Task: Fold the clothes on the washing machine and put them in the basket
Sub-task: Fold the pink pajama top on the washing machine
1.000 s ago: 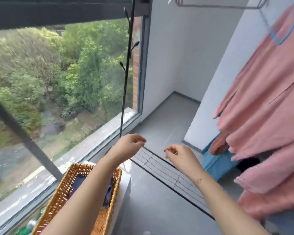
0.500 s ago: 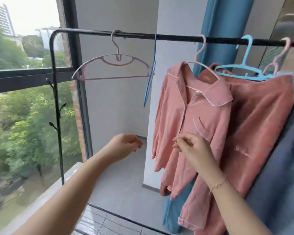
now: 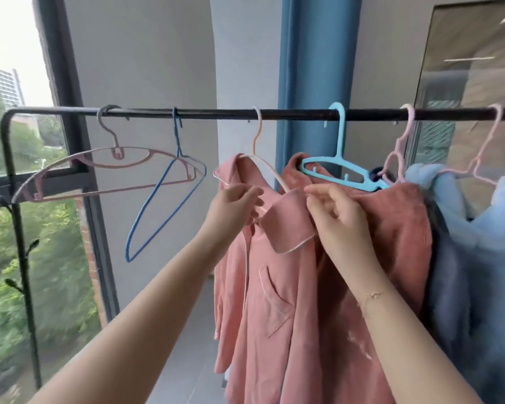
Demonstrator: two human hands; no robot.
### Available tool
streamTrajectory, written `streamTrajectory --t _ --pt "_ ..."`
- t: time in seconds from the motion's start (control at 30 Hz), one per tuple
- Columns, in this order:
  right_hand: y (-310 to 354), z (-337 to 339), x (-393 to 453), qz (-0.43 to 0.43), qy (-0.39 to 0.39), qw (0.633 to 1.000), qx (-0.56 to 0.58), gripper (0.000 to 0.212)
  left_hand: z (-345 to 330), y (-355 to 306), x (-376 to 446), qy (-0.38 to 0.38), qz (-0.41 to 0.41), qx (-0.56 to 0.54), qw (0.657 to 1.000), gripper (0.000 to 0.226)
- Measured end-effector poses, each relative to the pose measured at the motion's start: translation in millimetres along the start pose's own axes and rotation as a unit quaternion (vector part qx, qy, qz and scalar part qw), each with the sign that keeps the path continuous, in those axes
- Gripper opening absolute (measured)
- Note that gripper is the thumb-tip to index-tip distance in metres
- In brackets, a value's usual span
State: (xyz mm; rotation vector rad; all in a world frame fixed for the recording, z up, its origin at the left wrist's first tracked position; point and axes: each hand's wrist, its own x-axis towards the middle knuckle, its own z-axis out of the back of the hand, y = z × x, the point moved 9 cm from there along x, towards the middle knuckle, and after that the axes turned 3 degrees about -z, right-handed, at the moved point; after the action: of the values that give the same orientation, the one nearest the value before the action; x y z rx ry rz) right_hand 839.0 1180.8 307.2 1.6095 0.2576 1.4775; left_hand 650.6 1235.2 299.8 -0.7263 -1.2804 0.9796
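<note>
Both hands are up at the collar of the pink pajama shirt (image 3: 263, 287). The left hand (image 3: 233, 207) has its fingers curled round the left side of the collar, where the pale hanger (image 3: 270, 173) carrying the shirt slopes down — its grip is pinching cloth there, though whether it also catches the hanger arm I cannot tell. The right hand (image 3: 337, 217), a thin bracelet (image 3: 372, 295) at its wrist, pinches the fabric at the right edge of the collar with thumb and fingertips pressed together.

The shirt hangs straight down below the two hands, white piping along its collar and chest pocket. Just right of the right-hand grip hangs a second pink garment (image 3: 391, 243) on a light blue hanger (image 3: 341, 170), touching the shirt. Beyond it to the right hangs a fluffy pale blue garment (image 3: 473, 228) with pink hangers (image 3: 403, 147) above — its far side runs out of view.

Left of the left-hand grip two bare hangers hang apart from the clothes: a dark blue wire hanger (image 3: 164, 193), tilted, and a broad pink hanger (image 3: 114, 167) crossing it. All hook over the black rail (image 3: 216, 113) above the hands. Behind stand a blue column (image 3: 318, 53) and a grey wall (image 3: 146, 68); far left, the window (image 3: 41, 272) shows green trees.
</note>
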Motion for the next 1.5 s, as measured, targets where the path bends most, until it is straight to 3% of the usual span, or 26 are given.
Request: streamTrajectory --t 0.2,0.47,0.73,0.83,0.93,1.1,1.23,1.5 --pt "-11.6 -25.2 15.4 0.040 0.078 0.996 -0.034 0.022 -18.3 -12.2 34.5 0.023 0.035 -0.028 0.999 0.034" --pt "3.5 -37.5 -8.8 0.148 0.171 0.973 -0.044 0.034 -27.1 -11.1 32.6 0.049 0.074 -0.103 0.991 0.011" --pt "22.0 -28.3 -31.8 0.265 0.163 0.939 -0.145 0.037 -21.9 -5.2 37.8 0.023 0.093 -0.181 0.979 0.010" --pt "13.9 -32.4 -52.7 0.270 0.169 0.933 -0.166 0.030 -22.3 -5.6 41.0 0.010 0.113 -0.236 0.965 0.007" --pt "-2.3 -39.0 -69.0 0.223 0.179 0.952 -0.110 0.012 -27.4 -15.1 42.6 0.020 0.118 -0.285 0.951 0.012" --pt "-35.2 -44.3 -64.3 0.060 0.138 0.989 0.008 0.011 -38.3 -20.0 36.3 0.060 0.100 -0.278 0.954 0.005" --pt "-60.1 -61.0 -68.2 -0.011 0.160 0.987 -0.004 0.019 -38.4 -23.2 29.0 0.126 0.040 -0.237 0.962 0.034" --pt "-99.8 -84.8 -77.2 -0.144 0.142 0.978 0.057 0.017 15.9 23.4 9.3 0.032 0.073 -0.154 0.985 0.027"
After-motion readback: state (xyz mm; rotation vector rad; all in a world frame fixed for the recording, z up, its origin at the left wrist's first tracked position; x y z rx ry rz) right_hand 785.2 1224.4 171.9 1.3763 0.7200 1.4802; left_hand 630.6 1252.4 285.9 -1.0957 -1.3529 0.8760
